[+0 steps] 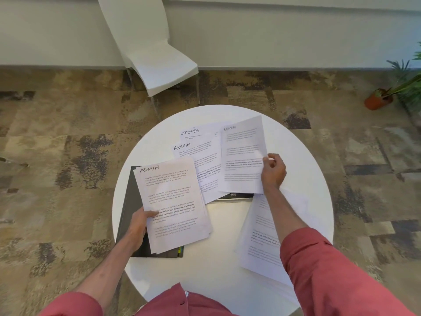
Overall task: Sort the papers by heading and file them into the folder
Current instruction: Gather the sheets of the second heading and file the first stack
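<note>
My left hand (139,226) grips a small stack of sheets headed ADMIN (175,201) by its left edge, held over a dark folder (131,201) at the table's left side. My right hand (273,171) pinches the right edge of a single blurred sheet headed ADMIN (243,156), lifted above the table. Under it lie another ADMIN sheet (196,156) and a SPORTS sheet (196,133). A further pile of papers (262,236) lies at the right, partly hidden by my right forearm.
All of it sits on a round white table (225,270). A dark object (234,196) peeks out under the lifted sheet. A white chair (159,65) stands beyond the table, a potted plant (387,96) at the far right on patterned carpet.
</note>
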Available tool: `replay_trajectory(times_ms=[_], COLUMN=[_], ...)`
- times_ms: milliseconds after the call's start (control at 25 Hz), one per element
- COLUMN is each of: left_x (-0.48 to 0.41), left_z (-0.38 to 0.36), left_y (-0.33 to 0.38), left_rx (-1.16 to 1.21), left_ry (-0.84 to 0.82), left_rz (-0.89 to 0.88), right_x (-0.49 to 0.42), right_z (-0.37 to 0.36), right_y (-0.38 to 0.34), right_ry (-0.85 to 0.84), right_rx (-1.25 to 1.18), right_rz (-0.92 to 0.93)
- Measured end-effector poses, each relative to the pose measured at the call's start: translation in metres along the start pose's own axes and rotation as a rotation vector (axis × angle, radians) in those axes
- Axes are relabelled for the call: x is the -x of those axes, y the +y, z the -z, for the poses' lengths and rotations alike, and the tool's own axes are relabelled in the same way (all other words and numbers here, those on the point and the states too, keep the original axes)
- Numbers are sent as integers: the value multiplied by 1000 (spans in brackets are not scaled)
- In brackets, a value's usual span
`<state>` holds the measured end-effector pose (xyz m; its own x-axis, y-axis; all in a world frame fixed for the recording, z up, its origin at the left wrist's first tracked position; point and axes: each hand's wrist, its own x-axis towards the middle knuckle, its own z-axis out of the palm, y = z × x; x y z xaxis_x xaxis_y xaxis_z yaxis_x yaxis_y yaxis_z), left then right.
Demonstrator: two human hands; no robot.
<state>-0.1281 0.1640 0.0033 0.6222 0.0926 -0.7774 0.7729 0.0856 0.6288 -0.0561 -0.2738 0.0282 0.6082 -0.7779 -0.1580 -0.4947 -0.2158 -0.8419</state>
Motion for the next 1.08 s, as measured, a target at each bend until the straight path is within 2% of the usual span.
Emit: replay_trajectory(times_ms=[160,400,560,760,1080], left_x=[6,19,32,45,60], left_z=[-3,-16,-25,-36,-40], left_y=[-2,-2,-2,-6,-12], left_rx=[9,2,-9,-22,-37], left_ry=[-25,-91,-174,-276,-297], left_rz=[-13,-38,-80,-81,-50], right_x=[-8,27,79,133,157], right_z=[23,39,32,20,0], right_y=[-15,-7,16,32,52], right_ry=[2,-204,-453,-629,-884], right_rx=[-240,-452,-407,-303,-154], right_rz=[-13,-147,-232,-311,-207])
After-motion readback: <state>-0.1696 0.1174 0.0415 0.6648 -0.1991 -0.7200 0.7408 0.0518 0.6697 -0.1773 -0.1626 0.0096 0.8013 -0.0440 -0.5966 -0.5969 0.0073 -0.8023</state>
